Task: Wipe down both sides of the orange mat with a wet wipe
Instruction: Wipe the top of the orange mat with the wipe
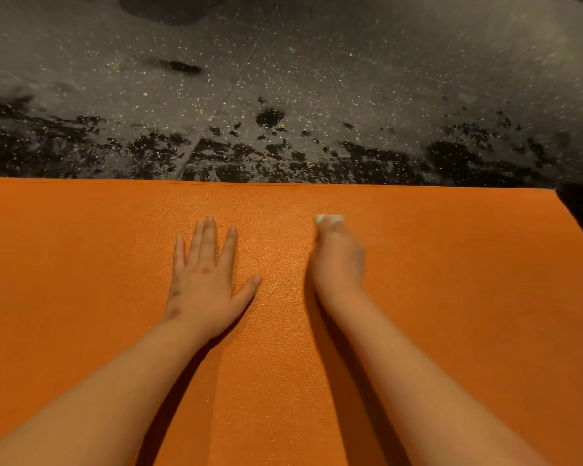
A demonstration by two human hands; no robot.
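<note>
- Two bare forearms are seen nearest the camera, the left forearm [115, 391] and the right forearm [418, 381], both stretched forward over the orange mat [64, 250].
- The orange mat is spread flat on the floor [283, 79] and fills the lower half of the view. Its far edge runs straight across from left to right, and its far right corner is visible near the right border.
- The left hand [202, 277] is laid palm down on the mat, left of centre. Its fingers are straight and slightly spread, the thumb is held out to the side, and nothing is held in it.
- The right hand [339, 260] is set on the mat to the right of the left hand, apart from it. It is blurred, yet its fingers are seen bent down over a wet wipe [330, 219], which is held against the mat surface.
- The wet wipe is shown as a small white wad sticking out beyond the fingertips, short of the mat's far edge.
- The floor beyond the mat is grey and speckled with pale flecks. Dark patches [270, 117] are scattered along the strip closest to the mat, and a thin seam [229, 92] is drawn diagonally across the floor.
</note>
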